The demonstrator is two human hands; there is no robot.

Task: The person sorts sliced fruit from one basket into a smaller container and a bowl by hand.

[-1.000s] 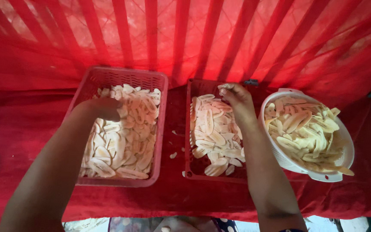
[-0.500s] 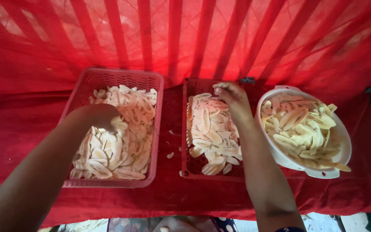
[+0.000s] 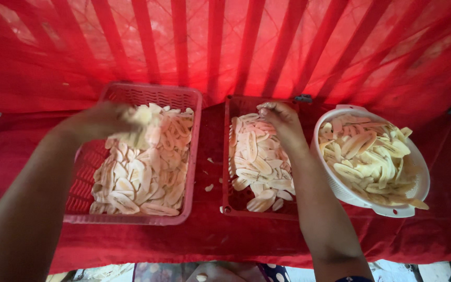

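Banana slices [image 3: 142,175] fill the pink basket [image 3: 186,156] on the left of the counter [image 3: 210,235], which has a red cloth on it. I see my left hand [image 3: 103,121] over the far left part of that basket, fingers closed on a bunch of slices. My right hand [image 3: 280,117] rests at the far end of the red tray [image 3: 226,156] in the middle; I cannot tell how its fingers are set. A white colander [image 3: 371,201] of slices sits on the right.
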